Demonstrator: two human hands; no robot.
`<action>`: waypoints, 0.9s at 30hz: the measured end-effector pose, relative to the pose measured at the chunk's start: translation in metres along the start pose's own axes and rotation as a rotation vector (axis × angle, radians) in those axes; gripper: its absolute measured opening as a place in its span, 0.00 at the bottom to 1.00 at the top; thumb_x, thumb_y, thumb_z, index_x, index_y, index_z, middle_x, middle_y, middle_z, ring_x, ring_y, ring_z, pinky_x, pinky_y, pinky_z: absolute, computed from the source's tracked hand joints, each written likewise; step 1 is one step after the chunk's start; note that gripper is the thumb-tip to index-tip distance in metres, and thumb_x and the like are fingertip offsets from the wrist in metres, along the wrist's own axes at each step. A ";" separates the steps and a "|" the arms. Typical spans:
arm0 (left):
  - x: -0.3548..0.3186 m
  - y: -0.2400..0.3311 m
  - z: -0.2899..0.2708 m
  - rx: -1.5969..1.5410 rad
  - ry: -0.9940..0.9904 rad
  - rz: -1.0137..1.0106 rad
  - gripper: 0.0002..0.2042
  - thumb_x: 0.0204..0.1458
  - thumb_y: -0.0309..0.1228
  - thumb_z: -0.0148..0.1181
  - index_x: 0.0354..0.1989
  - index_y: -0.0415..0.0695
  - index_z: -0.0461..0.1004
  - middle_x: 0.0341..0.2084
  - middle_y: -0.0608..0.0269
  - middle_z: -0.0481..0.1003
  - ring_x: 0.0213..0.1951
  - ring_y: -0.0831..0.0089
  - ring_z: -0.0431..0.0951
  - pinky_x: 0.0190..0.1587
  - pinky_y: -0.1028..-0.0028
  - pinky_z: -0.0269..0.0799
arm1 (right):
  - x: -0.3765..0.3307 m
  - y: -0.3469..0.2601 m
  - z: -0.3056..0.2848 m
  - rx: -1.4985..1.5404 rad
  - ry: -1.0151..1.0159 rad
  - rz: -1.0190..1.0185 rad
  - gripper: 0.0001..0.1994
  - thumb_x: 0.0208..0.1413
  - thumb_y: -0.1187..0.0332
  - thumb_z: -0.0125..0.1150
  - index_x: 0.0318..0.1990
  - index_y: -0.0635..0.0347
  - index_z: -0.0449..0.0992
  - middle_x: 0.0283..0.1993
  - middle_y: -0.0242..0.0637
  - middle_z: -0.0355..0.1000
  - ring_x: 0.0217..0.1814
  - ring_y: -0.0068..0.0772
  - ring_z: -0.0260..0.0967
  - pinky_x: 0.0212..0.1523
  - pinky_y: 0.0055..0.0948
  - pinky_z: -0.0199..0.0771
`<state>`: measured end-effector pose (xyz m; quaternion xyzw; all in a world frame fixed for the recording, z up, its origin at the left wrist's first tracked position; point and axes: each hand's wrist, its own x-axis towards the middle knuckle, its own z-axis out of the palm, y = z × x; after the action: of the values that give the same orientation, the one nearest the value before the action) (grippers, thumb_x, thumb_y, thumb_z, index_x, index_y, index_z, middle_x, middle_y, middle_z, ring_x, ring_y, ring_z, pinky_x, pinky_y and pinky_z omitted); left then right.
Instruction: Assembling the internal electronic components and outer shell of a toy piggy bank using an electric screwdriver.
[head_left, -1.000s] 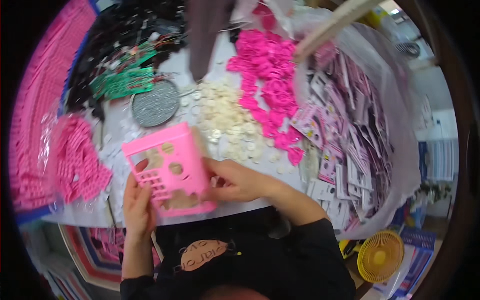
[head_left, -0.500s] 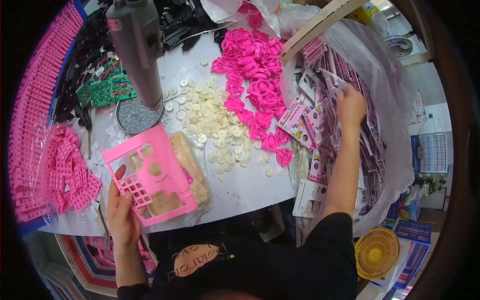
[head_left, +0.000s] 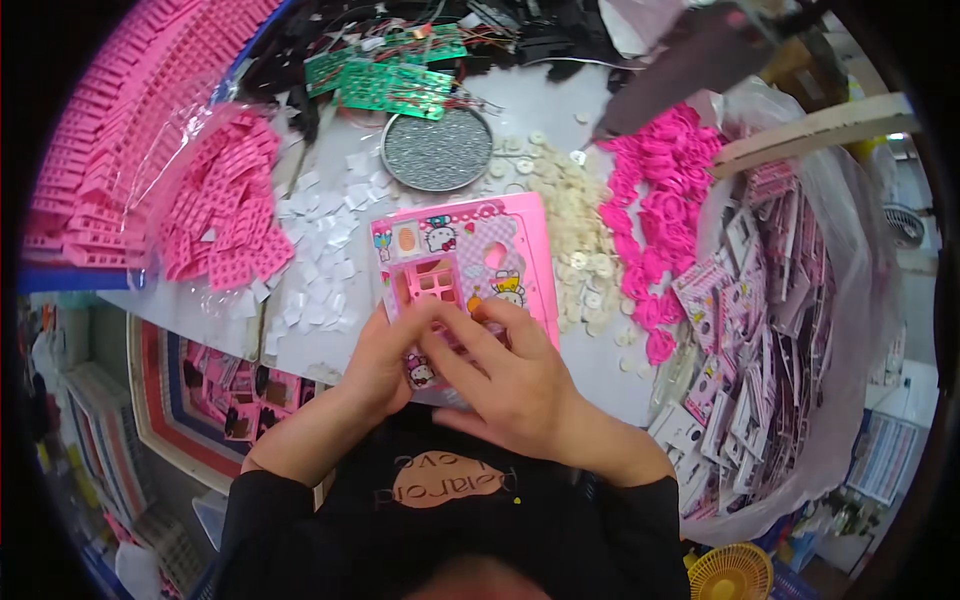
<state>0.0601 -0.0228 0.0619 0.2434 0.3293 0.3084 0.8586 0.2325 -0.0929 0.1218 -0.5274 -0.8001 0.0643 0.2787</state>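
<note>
In front of my chest, a pink plastic casing [head_left: 541, 235] lies under a panel printed with cartoon figures [head_left: 470, 238]. The panel has a round hole and a window, through which a pink grid shows. My left hand [head_left: 380, 365] grips the lower left edge of the two pieces. My right hand [head_left: 515, 385] bends over the lower part of the panel, its fingers pressed on it near the window and hiding part of the print. Beyond the casing sits a round dish of small silver screws [head_left: 437, 185]. Cream round plastic discs [head_left: 585, 270] are heaped beside the casing's right edge.
Hot-pink looped parts [head_left: 660, 220] lie farther right, beside a clear bag of printed panels [head_left: 750, 340]. A dark grey tool [head_left: 690, 70] hangs above; a wooden bar [head_left: 820, 135] juts in. Left are white paper squares [head_left: 320, 240] and pink grid pieces [head_left: 215, 215]; green circuit boards [head_left: 395, 88] lie behind.
My right hand has come back from the bag, and a printed panel now lies on the pink casing. Both hands have come together over it. The view has shifted; the hanging tool appears farther right.
</note>
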 end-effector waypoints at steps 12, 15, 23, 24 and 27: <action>0.006 0.014 -0.029 0.773 0.267 0.692 0.45 0.56 0.27 0.64 0.76 0.38 0.40 0.55 0.55 0.66 0.52 0.69 0.70 0.56 0.67 0.68 | 0.003 0.021 0.065 1.276 0.301 0.599 0.31 0.61 0.75 0.63 0.69 0.69 0.56 0.58 0.41 0.72 0.58 0.29 0.71 0.59 0.32 0.73; 0.006 0.028 -0.029 1.064 0.327 0.805 0.53 0.45 0.28 0.73 0.77 0.37 0.41 0.48 0.58 0.65 0.45 0.71 0.66 0.49 0.69 0.67 | 0.008 0.012 0.067 1.094 0.323 0.529 0.29 0.62 0.75 0.61 0.68 0.67 0.57 0.51 0.40 0.75 0.52 0.27 0.74 0.52 0.30 0.76; 0.005 0.041 -0.024 1.071 0.210 0.687 0.50 0.43 0.31 0.75 0.75 0.39 0.50 0.45 0.57 0.63 0.43 0.68 0.65 0.49 0.69 0.66 | -0.001 0.033 0.068 1.358 0.313 0.559 0.29 0.68 0.57 0.57 0.67 0.66 0.59 0.48 0.38 0.74 0.47 0.25 0.72 0.47 0.27 0.74; 0.003 0.035 -0.023 1.224 0.197 0.686 0.50 0.45 0.31 0.74 0.76 0.39 0.49 0.45 0.56 0.62 0.44 0.68 0.65 0.49 0.69 0.66 | 0.000 0.031 0.077 1.224 0.365 0.508 0.29 0.68 0.57 0.58 0.68 0.67 0.58 0.50 0.39 0.74 0.49 0.27 0.72 0.49 0.28 0.74; 0.009 0.026 -0.032 1.088 0.240 0.637 0.50 0.46 0.32 0.74 0.76 0.39 0.48 0.46 0.56 0.62 0.44 0.68 0.65 0.49 0.69 0.66 | -0.003 0.028 0.078 1.103 0.312 0.430 0.32 0.67 0.57 0.59 0.69 0.68 0.57 0.56 0.41 0.72 0.55 0.30 0.71 0.55 0.30 0.72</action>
<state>0.0330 0.0079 0.0529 0.6939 0.4441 0.3625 0.4358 0.2158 -0.0690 0.0446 -0.4581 -0.4744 0.4457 0.6054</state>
